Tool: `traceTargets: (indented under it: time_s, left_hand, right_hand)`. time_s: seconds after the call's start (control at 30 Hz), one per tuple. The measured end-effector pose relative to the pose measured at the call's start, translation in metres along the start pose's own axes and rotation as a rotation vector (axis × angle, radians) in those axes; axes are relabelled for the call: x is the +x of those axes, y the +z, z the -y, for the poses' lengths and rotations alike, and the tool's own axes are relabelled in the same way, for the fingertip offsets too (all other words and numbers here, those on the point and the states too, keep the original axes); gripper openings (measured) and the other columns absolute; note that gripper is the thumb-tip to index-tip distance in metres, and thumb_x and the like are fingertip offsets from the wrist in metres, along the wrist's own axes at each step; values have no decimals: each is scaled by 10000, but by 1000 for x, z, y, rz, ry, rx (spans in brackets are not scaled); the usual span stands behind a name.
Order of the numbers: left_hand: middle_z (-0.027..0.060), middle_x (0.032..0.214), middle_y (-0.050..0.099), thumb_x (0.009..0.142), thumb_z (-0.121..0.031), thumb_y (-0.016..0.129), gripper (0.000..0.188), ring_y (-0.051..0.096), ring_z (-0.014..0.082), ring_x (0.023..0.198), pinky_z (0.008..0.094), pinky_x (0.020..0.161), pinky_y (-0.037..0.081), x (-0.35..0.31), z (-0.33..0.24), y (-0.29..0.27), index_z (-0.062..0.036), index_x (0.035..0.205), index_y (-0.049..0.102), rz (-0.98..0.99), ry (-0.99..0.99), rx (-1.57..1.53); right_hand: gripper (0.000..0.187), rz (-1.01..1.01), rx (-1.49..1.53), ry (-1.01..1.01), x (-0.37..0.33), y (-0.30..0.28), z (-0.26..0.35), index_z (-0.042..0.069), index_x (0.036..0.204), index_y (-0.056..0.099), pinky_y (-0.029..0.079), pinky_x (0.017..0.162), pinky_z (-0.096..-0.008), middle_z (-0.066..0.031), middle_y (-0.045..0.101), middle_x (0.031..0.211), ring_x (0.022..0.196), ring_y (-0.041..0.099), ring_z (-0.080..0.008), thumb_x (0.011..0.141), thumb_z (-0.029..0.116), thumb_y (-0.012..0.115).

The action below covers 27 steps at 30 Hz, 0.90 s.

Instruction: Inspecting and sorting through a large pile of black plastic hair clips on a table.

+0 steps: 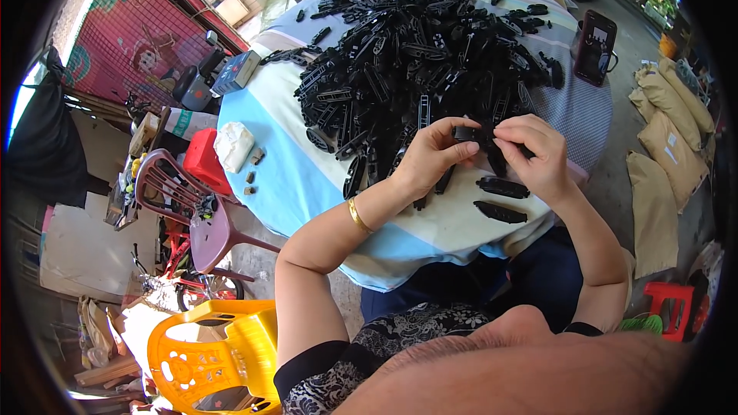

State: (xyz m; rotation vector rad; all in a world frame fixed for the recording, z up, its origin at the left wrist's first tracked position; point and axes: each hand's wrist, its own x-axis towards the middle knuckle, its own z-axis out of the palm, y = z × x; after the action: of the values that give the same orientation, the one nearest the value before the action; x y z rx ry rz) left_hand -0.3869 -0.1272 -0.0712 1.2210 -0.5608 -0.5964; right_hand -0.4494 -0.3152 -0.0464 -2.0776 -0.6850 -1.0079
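A big heap of black plastic parts (384, 54), long and narrow with slots, covers much of the cloth-covered table (292, 173). At its near edge my left hand (435, 155) pinches a small black plastic part (466, 134) between thumb and fingers. Close by on the right, my right hand (538, 155) has its thumb and fingertips pressed together beside the same part; what they grip is too small and dark to make out. Two loose black parts, an upper one (503, 187) and a lower one (500, 212), lie on the cloth just below my hands.
A phone (595, 48) stands upright at the table's right. On the left side are a white crumpled bag (234, 146), small brown pieces (250, 177) and a box (235, 72). Around the table stand a purple chair (211, 238), a yellow chair (215, 353) and brown sacks (669, 146).
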Motion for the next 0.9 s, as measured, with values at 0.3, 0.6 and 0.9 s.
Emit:
traceTargets:
  time_s: [0.3,0.6,0.9]
  left_hand:
    - [73,905,624,845,-17,613,337,637,139,852,243,796,536,-3,0,6,-6,1170,526,-56,-60,-99]
    - [58,884,634,814,-28,660,346,620,96,776,198,723,514,-7,-11,12,15,1138,548,-58,9,38]
    - [10,851,625,810,-53,671,323,543,19,663,155,574,449,-18,-22,21,8,1109,564,-85,119,431]
  right_hand:
    - [181,65,-240,-182,-3,2,7,13,846,642,508,635,-315,-89,625,839,750,601,-234,676,-37,673]
    - [247,210,-65,167,-2,-1,16,4,937,621,498,674,-308,-115,623,875,780,599,-222,705,55,691]
    - [301,397,255,565,1,-6,11,-30,1016,622,495,652,-246,-123,673,854,716,624,-124,749,81,707]
